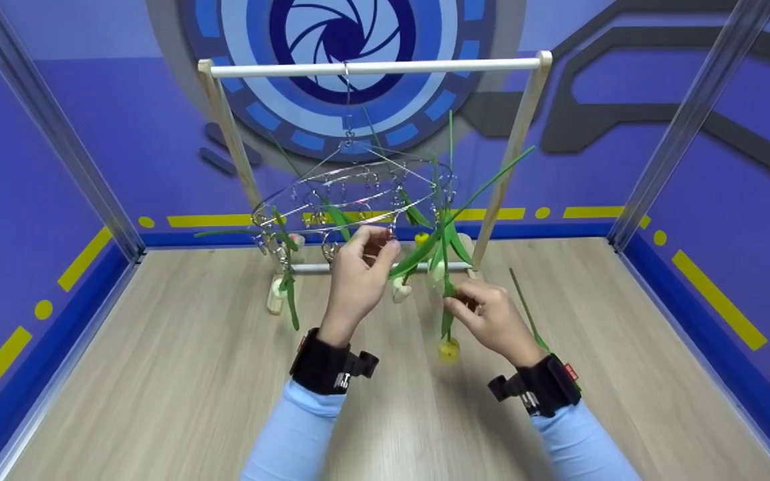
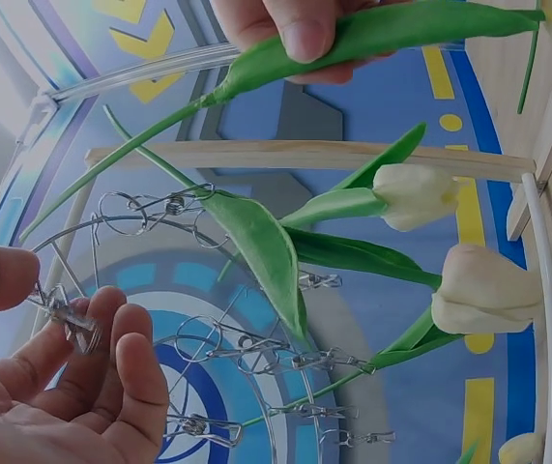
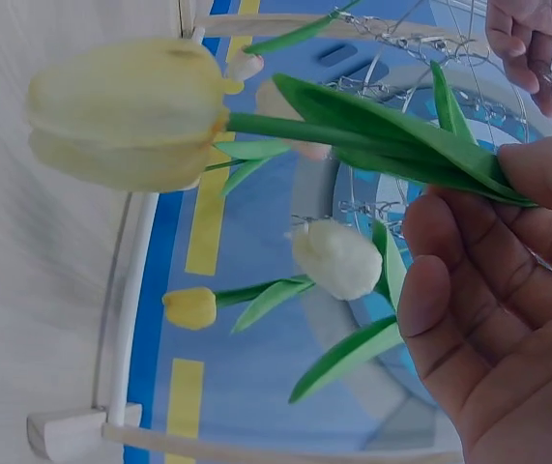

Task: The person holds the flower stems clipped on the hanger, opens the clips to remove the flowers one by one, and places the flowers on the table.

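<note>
A round metal clip hanger [image 1: 349, 141] hangs at the center, with tulips clipped upside down around it. My left hand [image 1: 360, 270] is at its front rim, pinching a small metal clip [image 2: 71, 317] between thumb and fingers. To the right, my right hand [image 1: 492, 315] pinches a yellow tulip [image 3: 126, 114] by its green leaf and stem. Its bloom points down, close over the table, and the stem [image 2: 111, 176] slants up beside the hanger. White tulips [image 2: 488, 290] and a smaller yellow tulip [image 3: 189, 308] hang near the hands.
The hanger's hook hangs from a white rod [image 1: 418, 67] on a wooden stand [image 1: 522, 120]. Another green stem [image 1: 522, 300] lies on the table [image 1: 178, 401] beyond my right wrist. Blue printed walls [image 1: 24, 167] with metal corner posts enclose the table.
</note>
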Demonstrator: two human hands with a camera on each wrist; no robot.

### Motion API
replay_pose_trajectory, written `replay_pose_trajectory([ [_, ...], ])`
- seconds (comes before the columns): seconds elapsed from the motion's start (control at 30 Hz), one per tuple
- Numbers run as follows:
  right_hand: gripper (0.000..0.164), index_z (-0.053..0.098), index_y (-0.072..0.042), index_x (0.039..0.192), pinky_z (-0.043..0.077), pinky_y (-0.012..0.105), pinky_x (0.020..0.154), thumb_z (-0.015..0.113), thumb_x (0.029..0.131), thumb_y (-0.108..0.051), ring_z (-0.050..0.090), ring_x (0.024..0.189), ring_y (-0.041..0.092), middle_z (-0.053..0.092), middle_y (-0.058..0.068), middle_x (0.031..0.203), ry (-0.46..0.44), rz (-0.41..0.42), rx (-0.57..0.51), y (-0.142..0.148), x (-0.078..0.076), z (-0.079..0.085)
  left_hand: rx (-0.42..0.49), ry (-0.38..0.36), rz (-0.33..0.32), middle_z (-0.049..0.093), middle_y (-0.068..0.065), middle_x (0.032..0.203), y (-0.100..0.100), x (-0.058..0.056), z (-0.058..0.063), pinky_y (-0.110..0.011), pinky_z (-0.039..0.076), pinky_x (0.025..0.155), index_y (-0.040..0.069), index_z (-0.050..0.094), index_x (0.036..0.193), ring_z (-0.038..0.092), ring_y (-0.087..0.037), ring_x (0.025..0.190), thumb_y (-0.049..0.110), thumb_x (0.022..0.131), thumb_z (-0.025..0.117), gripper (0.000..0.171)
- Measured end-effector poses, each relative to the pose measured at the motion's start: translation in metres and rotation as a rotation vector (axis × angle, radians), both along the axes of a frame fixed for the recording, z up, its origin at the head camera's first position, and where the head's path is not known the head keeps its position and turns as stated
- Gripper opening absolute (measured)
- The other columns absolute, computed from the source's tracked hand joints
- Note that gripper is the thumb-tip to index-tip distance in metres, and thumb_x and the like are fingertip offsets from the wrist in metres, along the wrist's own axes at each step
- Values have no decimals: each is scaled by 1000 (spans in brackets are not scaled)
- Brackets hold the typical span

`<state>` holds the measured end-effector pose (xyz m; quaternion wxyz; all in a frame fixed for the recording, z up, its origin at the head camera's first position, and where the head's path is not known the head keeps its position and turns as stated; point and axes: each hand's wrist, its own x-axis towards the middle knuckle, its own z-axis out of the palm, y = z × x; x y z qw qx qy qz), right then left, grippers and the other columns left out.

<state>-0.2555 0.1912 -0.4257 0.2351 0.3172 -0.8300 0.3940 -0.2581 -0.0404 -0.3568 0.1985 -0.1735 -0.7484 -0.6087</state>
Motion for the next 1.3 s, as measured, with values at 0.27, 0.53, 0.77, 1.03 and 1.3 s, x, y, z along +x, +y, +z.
replay_pose_trajectory([
  [0.27, 13, 69, -8, 85, 42, 23, 56, 73, 92, 2, 47, 64, 4, 55, -6, 74, 12, -23, 10, 12, 6, 3, -53, -9, -33, 68, -14, 105, -1, 3, -1, -30, 53, 78, -1, 65, 117, 65, -22, 91, 10, 101, 64, 20],
  [0.53, 8, 73, -8, 90, 44, 22, 56, 74, 93, -1, 50, 64, 3, 60, -5, 76, 28, -40, 23, 26, 10, 8, -215, 18, -12, 65, -16, 117, -5, 15, 0, -41, 56, 87, -5, 58, 135, 65, -29, 105, 16, 104, 61, 38],
  [0.77, 11, 72, -8, 91, 45, 25, 57, 74, 91, 2, 51, 67, 4, 61, -7, 77, 52, -63, 21, 36, 16, 15, -377, 101, 86, 59, -21, 132, -9, 29, -4, -51, 46, 107, -7, 51, 143, 56, -35, 127, 22, 104, 62, 50],
  [1.03, 13, 71, -9, 89, 42, 21, 58, 74, 91, 3, 49, 66, 4, 59, -8, 77, 57, -99, 1, 47, 24, 22, -473, 209, 175, 55, -25, 142, -13, 37, -14, -55, 38, 115, -6, 53, 143, 51, -39, 135, 25, 103, 65, 52],
  [1.3, 13, 73, -8, 91, 45, 13, 66, 74, 90, 5, 59, 73, 4, 65, -6, 78, 25, -160, -51, 63, 35, 19, -564, 295, 233, 57, -22, 139, -13, 39, -36, -52, 40, 113, -6, 56, 141, 53, -36, 132, 32, 104, 63, 53],
])
